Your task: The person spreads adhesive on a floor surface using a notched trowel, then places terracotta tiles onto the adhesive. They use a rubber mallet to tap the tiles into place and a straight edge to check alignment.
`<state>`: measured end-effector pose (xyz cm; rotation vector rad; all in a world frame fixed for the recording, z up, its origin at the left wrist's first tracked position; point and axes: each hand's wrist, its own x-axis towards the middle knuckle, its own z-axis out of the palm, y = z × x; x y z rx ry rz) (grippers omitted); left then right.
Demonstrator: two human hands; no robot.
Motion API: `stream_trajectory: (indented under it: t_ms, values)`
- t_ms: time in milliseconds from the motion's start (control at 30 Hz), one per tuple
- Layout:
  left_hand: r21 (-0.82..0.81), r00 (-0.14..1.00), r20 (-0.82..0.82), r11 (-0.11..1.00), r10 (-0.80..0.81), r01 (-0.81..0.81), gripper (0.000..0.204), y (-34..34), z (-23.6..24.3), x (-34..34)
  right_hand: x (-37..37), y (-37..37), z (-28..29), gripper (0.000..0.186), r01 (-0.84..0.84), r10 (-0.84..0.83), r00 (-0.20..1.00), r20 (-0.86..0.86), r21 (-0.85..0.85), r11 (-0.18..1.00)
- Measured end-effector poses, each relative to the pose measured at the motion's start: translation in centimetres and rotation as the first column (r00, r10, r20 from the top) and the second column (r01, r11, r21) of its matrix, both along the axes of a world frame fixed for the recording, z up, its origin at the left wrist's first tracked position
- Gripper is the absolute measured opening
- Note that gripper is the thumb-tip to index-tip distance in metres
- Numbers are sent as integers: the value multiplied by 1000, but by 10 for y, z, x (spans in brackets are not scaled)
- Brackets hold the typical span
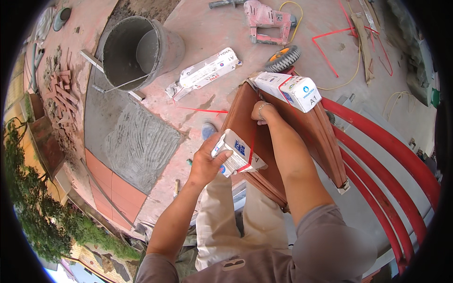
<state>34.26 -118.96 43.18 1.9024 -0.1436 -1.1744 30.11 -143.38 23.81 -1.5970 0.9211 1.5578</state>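
Observation:
Two packs of reddish-brown tiles stand on edge in front of me, splayed apart in a V. My left hand (207, 162) grips the white cardboard corner wrap (241, 153) of the near left tile pack (269, 186), thumb on top. Between the two packs reaches my right hand (262, 113), its fingers closed beside the red strap (254, 134); what they hold is hidden. Another white cardboard wrap (295, 92) caps the right tile pack (306, 125).
Red curved tubes (377, 125) and a wheel (283, 59) lie by the packs. Farther off are a mortar bucket (167, 47), a white carton piece (207, 70), and a pink power tool (269, 21). Combed wet mortar (141, 141) adjoins laid tiles (118, 193) at left; broken tile pieces (63, 96) lie beyond.

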Motion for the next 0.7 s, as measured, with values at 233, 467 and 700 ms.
stream_trajectory:
  t_ms: [233,467,700]
  values:
    - [-16,997,50,998,-66,67,61,8,-3,2,-73,2,8,10,937,-935,344,-92,104,334]
    - [-48,999,-9,998,-38,38,63,9,-5,3,-60,9,-3,34,595,-583,774,248,30,803]
    - [-22,997,-2,997,-72,72,63,11,-7,4,-43,7,17,45,421,-420,907,33,-5,907]
